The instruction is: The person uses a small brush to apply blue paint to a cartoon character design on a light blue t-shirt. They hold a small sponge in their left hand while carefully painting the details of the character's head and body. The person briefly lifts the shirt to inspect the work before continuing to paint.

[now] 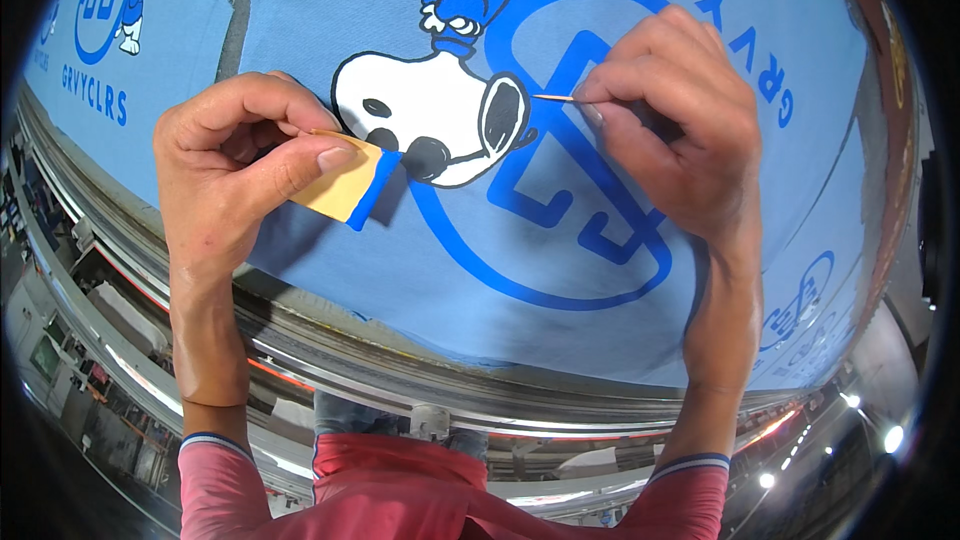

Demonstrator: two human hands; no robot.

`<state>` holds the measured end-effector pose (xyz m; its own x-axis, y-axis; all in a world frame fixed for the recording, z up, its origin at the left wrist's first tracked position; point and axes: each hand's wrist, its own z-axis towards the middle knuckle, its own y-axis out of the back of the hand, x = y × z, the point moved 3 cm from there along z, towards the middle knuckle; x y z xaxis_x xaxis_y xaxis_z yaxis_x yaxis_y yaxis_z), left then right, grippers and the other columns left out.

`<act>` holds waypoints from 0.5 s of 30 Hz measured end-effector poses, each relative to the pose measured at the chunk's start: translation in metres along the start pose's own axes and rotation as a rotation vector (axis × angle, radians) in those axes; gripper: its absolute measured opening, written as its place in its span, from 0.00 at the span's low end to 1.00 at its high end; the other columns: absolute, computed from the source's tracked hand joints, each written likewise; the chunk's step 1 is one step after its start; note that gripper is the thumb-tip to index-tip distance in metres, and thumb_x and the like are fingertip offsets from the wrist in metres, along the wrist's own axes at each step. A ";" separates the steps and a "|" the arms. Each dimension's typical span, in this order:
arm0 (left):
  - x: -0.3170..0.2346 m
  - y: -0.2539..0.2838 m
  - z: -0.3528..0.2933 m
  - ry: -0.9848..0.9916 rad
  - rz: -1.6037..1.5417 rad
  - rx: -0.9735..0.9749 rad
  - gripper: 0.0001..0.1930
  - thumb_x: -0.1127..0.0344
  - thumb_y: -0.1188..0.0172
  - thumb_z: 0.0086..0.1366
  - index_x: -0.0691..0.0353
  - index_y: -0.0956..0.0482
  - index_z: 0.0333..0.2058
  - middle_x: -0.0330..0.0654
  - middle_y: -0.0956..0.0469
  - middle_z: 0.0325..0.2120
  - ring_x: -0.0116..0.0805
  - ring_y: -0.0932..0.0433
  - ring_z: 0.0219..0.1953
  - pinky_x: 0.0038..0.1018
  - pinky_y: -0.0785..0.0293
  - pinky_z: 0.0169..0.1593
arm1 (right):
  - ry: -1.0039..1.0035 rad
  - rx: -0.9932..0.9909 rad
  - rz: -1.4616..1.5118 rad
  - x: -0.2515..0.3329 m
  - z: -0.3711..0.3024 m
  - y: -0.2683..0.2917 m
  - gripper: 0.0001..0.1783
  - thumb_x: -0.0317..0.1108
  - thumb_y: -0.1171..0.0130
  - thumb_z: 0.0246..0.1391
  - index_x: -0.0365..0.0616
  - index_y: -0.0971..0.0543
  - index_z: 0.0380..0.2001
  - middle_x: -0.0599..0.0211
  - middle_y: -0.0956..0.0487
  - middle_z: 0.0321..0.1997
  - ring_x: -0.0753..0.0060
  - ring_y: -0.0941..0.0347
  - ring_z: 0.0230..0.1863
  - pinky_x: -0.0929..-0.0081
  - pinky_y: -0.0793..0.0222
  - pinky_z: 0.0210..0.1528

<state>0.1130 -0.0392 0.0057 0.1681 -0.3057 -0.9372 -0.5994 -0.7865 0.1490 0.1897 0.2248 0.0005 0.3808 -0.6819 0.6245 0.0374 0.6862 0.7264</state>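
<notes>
Thin tan pointed stick [553, 98], pinched between thumb and forefinger of right hand [680, 110], tip just beside white-and-black cartoon dog print [420, 90] on light-blue fabric [350, 285]. Blue-edged yellow rectangular card [335, 192] grasped by left hand [235, 145], over fabric.

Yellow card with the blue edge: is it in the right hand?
No, the left hand pinches the yellow card, while the right hand holds a thin stick.
</notes>
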 end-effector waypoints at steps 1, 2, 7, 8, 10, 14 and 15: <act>-0.001 0.000 0.000 -0.002 0.006 0.003 0.08 0.77 0.33 0.49 0.66 0.24 0.27 0.40 0.26 0.24 0.28 0.29 0.29 0.22 0.34 0.32 | -0.001 -0.003 -0.001 0.000 0.000 0.000 0.09 0.18 0.42 0.32 0.42 0.22 0.21 0.71 0.27 0.21 0.73 0.34 0.26 0.75 0.44 0.31; -0.001 0.000 0.000 -0.004 0.011 0.006 0.08 0.77 0.33 0.49 0.66 0.24 0.27 0.40 0.26 0.24 0.28 0.29 0.29 0.22 0.34 0.32 | -0.002 -0.005 -0.001 0.000 0.000 0.000 0.09 0.18 0.42 0.32 0.42 0.22 0.21 0.71 0.27 0.21 0.73 0.34 0.26 0.75 0.44 0.31; 0.000 0.000 0.000 0.001 -0.003 0.001 0.08 0.77 0.33 0.49 0.66 0.24 0.27 0.40 0.26 0.24 0.27 0.29 0.29 0.22 0.34 0.32 | -0.007 0.022 -0.013 0.001 0.000 -0.001 0.09 0.19 0.42 0.31 0.43 0.22 0.21 0.71 0.28 0.21 0.72 0.34 0.26 0.75 0.45 0.31; 0.000 0.000 0.000 -0.002 -0.004 0.002 0.08 0.77 0.34 0.49 0.66 0.24 0.27 0.40 0.26 0.24 0.27 0.29 0.29 0.22 0.34 0.32 | -0.011 0.029 -0.017 0.001 0.000 0.000 0.09 0.19 0.42 0.31 0.43 0.22 0.21 0.71 0.28 0.21 0.72 0.34 0.26 0.75 0.45 0.31; -0.001 0.000 0.000 -0.008 -0.009 0.006 0.08 0.77 0.34 0.49 0.66 0.24 0.27 0.40 0.26 0.24 0.27 0.29 0.29 0.22 0.34 0.32 | -0.016 0.036 -0.022 0.002 0.001 0.002 0.09 0.19 0.42 0.30 0.43 0.23 0.20 0.71 0.28 0.21 0.72 0.34 0.26 0.74 0.45 0.31; 0.000 0.000 0.000 -0.002 -0.003 0.001 0.08 0.77 0.34 0.49 0.66 0.24 0.27 0.40 0.26 0.24 0.27 0.29 0.29 0.22 0.34 0.32 | -0.019 0.025 -0.013 0.001 0.000 -0.001 0.09 0.19 0.42 0.30 0.43 0.23 0.20 0.71 0.28 0.21 0.72 0.35 0.26 0.74 0.45 0.31; 0.000 0.000 0.000 -0.001 -0.005 0.000 0.08 0.77 0.34 0.49 0.66 0.24 0.27 0.40 0.26 0.24 0.27 0.29 0.29 0.22 0.34 0.32 | -0.021 0.023 -0.013 0.001 0.000 -0.001 0.09 0.19 0.42 0.30 0.43 0.23 0.20 0.71 0.28 0.21 0.72 0.35 0.26 0.74 0.45 0.31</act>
<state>0.1133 -0.0389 0.0057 0.1703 -0.3014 -0.9382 -0.5989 -0.7877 0.1443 0.1903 0.2239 0.0003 0.3611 -0.6958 0.6209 0.0208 0.6716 0.7406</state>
